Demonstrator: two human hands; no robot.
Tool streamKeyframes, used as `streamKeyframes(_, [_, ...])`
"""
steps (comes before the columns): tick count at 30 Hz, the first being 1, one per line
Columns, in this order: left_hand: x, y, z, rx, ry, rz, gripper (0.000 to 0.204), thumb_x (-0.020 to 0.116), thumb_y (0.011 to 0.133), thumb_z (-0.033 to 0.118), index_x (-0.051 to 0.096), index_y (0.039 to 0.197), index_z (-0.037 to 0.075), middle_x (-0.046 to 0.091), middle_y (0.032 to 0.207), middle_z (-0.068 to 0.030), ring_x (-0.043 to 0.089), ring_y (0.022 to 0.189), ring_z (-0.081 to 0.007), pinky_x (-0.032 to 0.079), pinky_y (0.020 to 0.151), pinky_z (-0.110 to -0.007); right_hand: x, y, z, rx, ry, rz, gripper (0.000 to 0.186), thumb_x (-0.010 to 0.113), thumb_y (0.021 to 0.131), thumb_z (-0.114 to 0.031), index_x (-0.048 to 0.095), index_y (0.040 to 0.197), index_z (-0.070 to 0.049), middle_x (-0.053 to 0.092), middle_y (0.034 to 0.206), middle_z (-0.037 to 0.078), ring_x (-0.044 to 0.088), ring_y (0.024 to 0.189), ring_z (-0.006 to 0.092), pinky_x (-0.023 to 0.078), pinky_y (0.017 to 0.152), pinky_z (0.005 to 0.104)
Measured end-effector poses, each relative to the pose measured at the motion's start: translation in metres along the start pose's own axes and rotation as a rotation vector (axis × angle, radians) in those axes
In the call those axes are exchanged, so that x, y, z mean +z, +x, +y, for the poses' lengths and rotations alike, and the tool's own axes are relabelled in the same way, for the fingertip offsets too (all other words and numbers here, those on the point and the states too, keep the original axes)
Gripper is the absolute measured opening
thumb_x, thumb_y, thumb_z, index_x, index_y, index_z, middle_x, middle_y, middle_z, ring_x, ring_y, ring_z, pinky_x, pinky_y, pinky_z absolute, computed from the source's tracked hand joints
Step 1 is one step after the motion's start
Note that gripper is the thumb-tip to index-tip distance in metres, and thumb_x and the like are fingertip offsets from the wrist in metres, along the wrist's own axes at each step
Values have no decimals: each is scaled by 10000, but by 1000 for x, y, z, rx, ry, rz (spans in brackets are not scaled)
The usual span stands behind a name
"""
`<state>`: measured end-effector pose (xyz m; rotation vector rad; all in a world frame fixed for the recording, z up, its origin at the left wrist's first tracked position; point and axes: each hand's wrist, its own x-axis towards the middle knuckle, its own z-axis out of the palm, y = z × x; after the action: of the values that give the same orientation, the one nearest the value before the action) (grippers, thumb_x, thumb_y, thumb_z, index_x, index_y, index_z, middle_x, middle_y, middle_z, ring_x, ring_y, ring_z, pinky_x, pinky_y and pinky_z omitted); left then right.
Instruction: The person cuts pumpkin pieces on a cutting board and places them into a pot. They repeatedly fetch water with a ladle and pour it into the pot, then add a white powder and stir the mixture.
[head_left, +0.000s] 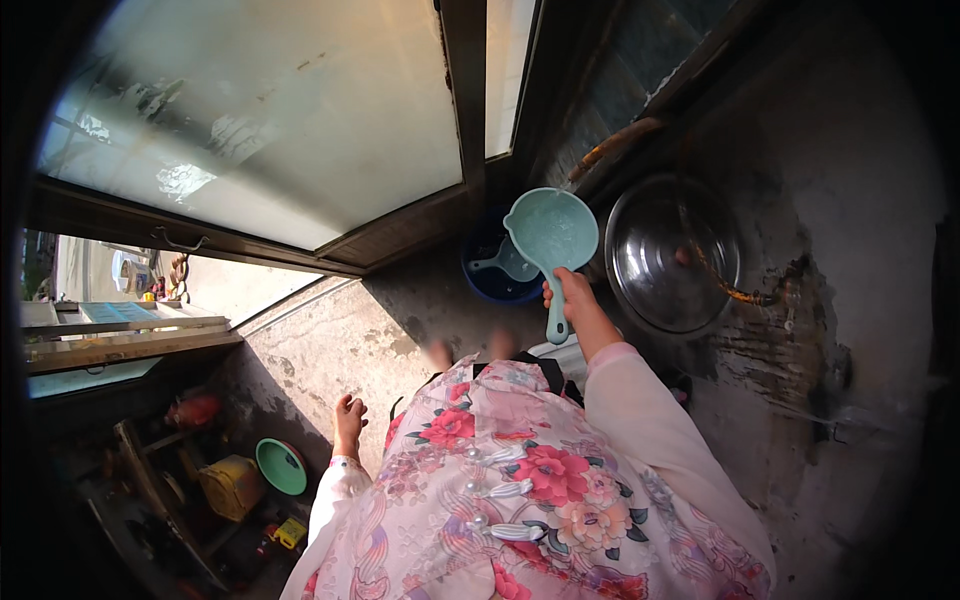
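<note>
My right hand (573, 296) is wrapped round the handle of a pale green water dipper (550, 225). The dipper is held below the end of a rusty pipe (615, 145), and a thin stream of water falls into it. Clear, rippling water shows inside. Under the dipper stands a dark blue bucket (474, 279), partly covered by it, with a second, greyish-blue dipper (514, 262) in it. My left hand (348, 421) hangs low at my side, its fingers loosely bent and apart, holding nothing.
A large round metal lid (650, 255) is right of the dipper, by a stained wall. Ahead on the left is a frosted-glass door (300, 130). At lower left are a green basin (281, 466), a yellow container (231, 486) and a wooden frame (160, 495).
</note>
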<state>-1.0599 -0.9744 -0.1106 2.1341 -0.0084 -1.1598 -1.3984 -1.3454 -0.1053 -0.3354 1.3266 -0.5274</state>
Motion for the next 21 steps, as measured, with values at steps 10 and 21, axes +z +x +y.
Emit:
streamKeyframes(10, [0,-9,-15,-27,-25,27,493,542,816,192,346,1227,3,541,1027,-106,567,877,-190,469,635,-314,2,7,3,13,-42,-19,177,477,781,-171,492,817,2,513,613,111,467,430,189,387,395,343])
streamKeyframes(21, [2,-20,-24,-50,-39,60,476,545,817,193,358,1217,15,537,1032,-109,568,883,-195,474,641,-309,10,7,-1,6,-65,-57,175,487,777,-172,503,772,2,509,601,104,465,428,187,387,397,338])
